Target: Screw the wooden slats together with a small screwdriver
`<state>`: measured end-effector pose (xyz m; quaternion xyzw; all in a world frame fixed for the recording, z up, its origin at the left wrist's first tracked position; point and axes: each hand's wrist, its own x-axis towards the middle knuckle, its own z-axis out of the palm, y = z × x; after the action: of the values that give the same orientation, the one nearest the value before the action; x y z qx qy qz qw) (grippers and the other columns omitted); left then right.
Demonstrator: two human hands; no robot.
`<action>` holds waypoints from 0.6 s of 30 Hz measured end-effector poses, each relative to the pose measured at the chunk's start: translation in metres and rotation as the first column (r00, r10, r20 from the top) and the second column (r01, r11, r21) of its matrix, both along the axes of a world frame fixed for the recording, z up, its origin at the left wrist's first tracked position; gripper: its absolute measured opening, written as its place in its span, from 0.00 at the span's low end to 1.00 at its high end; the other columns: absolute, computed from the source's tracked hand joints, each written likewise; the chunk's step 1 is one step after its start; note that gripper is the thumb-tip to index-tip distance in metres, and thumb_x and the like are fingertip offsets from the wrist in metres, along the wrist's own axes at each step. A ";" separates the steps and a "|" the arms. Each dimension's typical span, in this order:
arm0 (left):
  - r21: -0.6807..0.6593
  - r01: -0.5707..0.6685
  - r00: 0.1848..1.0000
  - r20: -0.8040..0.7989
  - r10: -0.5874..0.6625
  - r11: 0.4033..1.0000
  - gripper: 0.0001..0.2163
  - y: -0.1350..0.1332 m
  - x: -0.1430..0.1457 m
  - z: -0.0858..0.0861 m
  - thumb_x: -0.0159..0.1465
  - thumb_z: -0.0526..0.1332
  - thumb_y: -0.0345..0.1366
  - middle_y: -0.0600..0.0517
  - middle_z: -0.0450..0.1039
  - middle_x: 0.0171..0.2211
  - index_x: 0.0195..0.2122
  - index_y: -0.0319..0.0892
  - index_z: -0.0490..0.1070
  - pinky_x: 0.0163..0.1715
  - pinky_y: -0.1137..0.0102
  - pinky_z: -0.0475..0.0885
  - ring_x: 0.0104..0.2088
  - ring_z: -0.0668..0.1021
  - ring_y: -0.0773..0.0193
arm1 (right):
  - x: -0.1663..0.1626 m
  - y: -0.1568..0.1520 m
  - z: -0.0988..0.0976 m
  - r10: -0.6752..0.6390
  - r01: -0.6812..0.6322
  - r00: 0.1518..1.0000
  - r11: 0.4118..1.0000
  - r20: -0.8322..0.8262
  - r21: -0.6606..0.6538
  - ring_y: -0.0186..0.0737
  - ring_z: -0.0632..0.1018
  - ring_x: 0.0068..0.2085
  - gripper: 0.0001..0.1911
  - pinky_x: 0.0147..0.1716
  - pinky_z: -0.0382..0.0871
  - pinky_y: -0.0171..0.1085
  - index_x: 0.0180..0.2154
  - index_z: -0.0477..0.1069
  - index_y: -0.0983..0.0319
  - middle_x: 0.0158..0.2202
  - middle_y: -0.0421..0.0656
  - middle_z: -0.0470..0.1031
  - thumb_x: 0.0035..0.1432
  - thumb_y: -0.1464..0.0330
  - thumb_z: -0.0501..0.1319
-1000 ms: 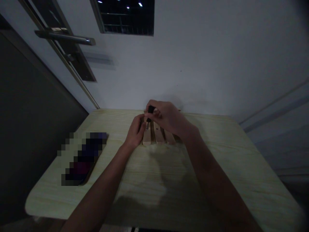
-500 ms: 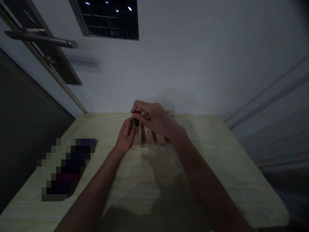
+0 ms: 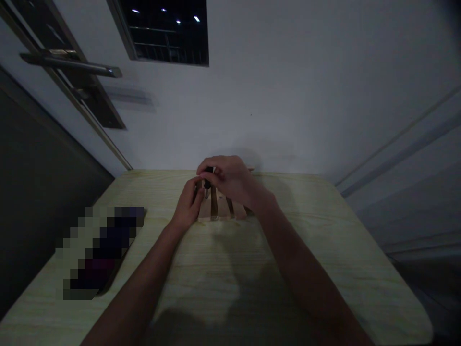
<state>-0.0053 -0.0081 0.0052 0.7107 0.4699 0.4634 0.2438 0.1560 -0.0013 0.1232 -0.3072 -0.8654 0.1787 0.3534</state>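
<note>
A slatted wooden piece (image 3: 224, 208) lies near the back edge of the table, with dark gaps between its light slats. My right hand (image 3: 230, 179) reaches over it, thumb and fingers closed on the dark handle of a small screwdriver (image 3: 207, 183). The screwdriver stands nearly upright, its metal shaft pointing down at the leftmost slat. My left hand (image 3: 189, 202) grips the left side of the wooden piece, its thumb beside the shaft. The far part of the piece is hidden under my right hand.
A blurred-out dark flat object (image 3: 111, 250) lies on the left of the pale wood-grain table (image 3: 324, 269). Behind the table rises a white door (image 3: 306, 96) with a metal lever handle (image 3: 75, 65) and a dark window (image 3: 169, 33).
The view has shifted slightly. My right fingers have turned a little around the screwdriver handle; my left hand keeps its place on the wooden piece.
</note>
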 end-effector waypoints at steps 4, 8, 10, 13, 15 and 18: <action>0.002 0.010 1.000 0.014 -0.010 1.000 0.19 -0.001 0.000 0.000 0.65 0.49 0.42 0.44 0.66 0.50 0.54 0.41 0.59 0.50 0.57 0.66 0.50 0.70 0.56 | 0.003 -0.002 -0.002 0.100 -0.099 0.994 0.995 -0.035 0.016 0.33 0.74 0.38 0.15 0.37 0.65 0.32 0.43 0.72 0.64 0.41 0.45 0.76 0.57 0.76 0.52; 0.014 0.031 0.999 0.027 -0.031 0.999 0.19 -0.001 0.000 -0.001 0.65 0.49 0.43 0.43 0.66 0.50 0.54 0.42 0.59 0.50 0.57 0.66 0.50 0.70 0.56 | 0.006 -0.005 -0.001 0.109 -0.109 0.994 0.994 -0.010 0.002 0.32 0.75 0.34 0.17 0.34 0.66 0.32 0.45 0.72 0.63 0.40 0.45 0.77 0.58 0.76 0.49; 0.018 0.033 0.999 0.035 -0.034 0.999 0.18 -0.002 0.000 -0.001 0.65 0.49 0.43 0.43 0.66 0.50 0.54 0.42 0.59 0.49 0.57 0.66 0.50 0.70 0.55 | 0.006 -0.005 0.000 0.091 -0.091 0.996 0.996 -0.008 -0.009 0.30 0.73 0.30 0.16 0.31 0.65 0.31 0.45 0.72 0.63 0.37 0.43 0.77 0.58 0.75 0.51; 0.017 0.031 0.999 0.037 -0.031 0.999 0.18 -0.002 0.000 -0.001 0.65 0.49 0.44 0.43 0.66 0.51 0.53 0.42 0.60 0.49 0.57 0.66 0.50 0.69 0.55 | 0.006 -0.006 0.001 0.075 -0.076 0.997 0.997 -0.018 -0.025 0.29 0.71 0.27 0.13 0.29 0.62 0.30 0.44 0.71 0.64 0.32 0.40 0.75 0.57 0.74 0.54; 0.016 0.038 0.999 0.037 -0.039 0.999 0.18 -0.002 0.000 -0.001 0.65 0.49 0.44 0.43 0.66 0.51 0.53 0.42 0.60 0.49 0.57 0.66 0.50 0.69 0.55 | 0.006 -0.006 0.001 0.052 -0.053 0.998 0.998 -0.025 -0.020 0.28 0.71 0.27 0.10 0.28 0.61 0.30 0.42 0.71 0.63 0.30 0.39 0.74 0.57 0.73 0.56; 0.009 0.047 0.998 0.038 -0.047 0.999 0.18 -0.001 0.000 0.000 0.65 0.49 0.44 0.42 0.65 0.52 0.53 0.42 0.59 0.49 0.57 0.66 0.50 0.69 0.55 | 0.005 -0.006 0.001 -0.028 0.028 0.999 0.999 -0.016 -0.018 0.30 0.71 0.27 0.05 0.29 0.61 0.30 0.36 0.70 0.63 0.27 0.38 0.71 0.55 0.70 0.60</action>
<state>-0.0048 -0.0094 0.0047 0.7136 0.4464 0.4728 0.2607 0.1608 -0.0077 0.1246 -0.3209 -0.8565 0.1838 0.3600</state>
